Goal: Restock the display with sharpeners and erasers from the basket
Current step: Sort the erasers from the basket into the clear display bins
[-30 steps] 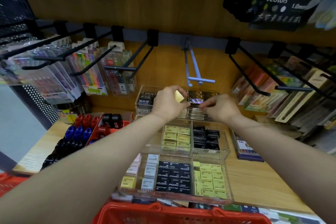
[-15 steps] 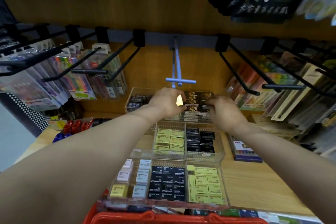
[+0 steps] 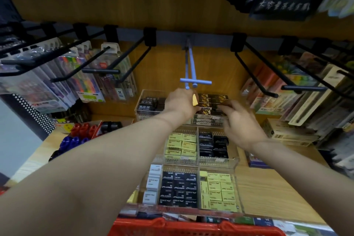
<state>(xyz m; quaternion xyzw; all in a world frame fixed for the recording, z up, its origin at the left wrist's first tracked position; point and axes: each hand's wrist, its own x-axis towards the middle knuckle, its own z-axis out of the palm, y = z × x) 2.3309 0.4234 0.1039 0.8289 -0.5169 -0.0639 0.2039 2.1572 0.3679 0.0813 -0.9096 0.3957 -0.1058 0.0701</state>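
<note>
A clear tiered display (image 3: 234, 161) holds rows of yellow and black erasers. Its top tier (image 3: 140, 99) carries black boxes with gold print (image 3: 212, 98). My left hand (image 3: 179, 102) hovers over that top tier and grips a small yellow eraser (image 3: 195, 99) between thumb and fingers. My right hand (image 3: 239, 120) reaches to the front right of the same tier, its fingertips touching the black and gold boxes. Whether it pinches one I cannot tell. The red basket (image 3: 191, 228) shows at the bottom edge.
A blue peg hook (image 3: 191, 80) juts out just above my left hand. Black hooks (image 3: 254, 74) with hanging pen packs flank both sides. Red, blue and black sharpeners (image 3: 80, 136) sit in a box at the left. Boxes (image 3: 287, 132) are stacked at the right on the wooden shelf.
The view has tilted and shifted. My right hand has slid a little to the right and nearer along the top tier. My left hand keeps hold of the yellow eraser.
</note>
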